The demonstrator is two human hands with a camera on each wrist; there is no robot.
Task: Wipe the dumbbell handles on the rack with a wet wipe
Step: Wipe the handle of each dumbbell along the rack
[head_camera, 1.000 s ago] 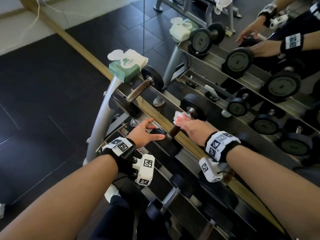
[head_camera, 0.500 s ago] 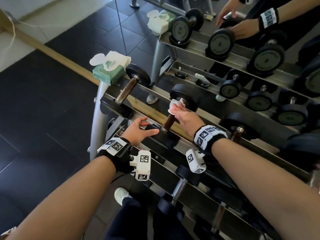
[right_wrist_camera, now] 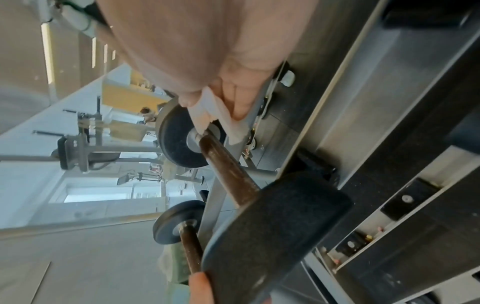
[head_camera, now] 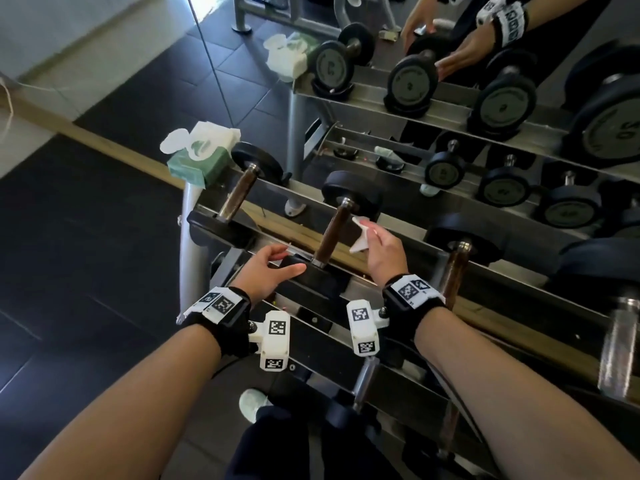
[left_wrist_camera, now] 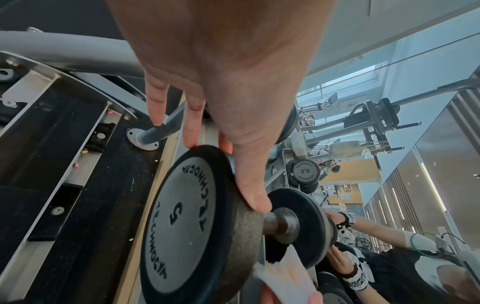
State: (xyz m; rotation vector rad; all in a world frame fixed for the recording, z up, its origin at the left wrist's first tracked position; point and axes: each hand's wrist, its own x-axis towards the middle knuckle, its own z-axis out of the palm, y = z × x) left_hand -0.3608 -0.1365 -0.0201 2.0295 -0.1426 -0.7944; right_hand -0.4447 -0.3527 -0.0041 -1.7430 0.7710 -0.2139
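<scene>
One handle looks done: the right hand (head_camera: 382, 252) has lifted off the second dumbbell's handle (head_camera: 329, 234), wet wipe (head_camera: 362, 237) pinched just beside it. Left hand (head_camera: 268, 271), grip relaxed and empty, steadies the near plate (left_wrist_camera: 192, 222). Third dumbbell (head_camera: 455, 268) likely next.

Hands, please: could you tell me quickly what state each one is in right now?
Left hand: open, fingers resting on the dumbbell's near head, gripping nothing.
Right hand: pinching the wet wipe beside the handle.
</scene>
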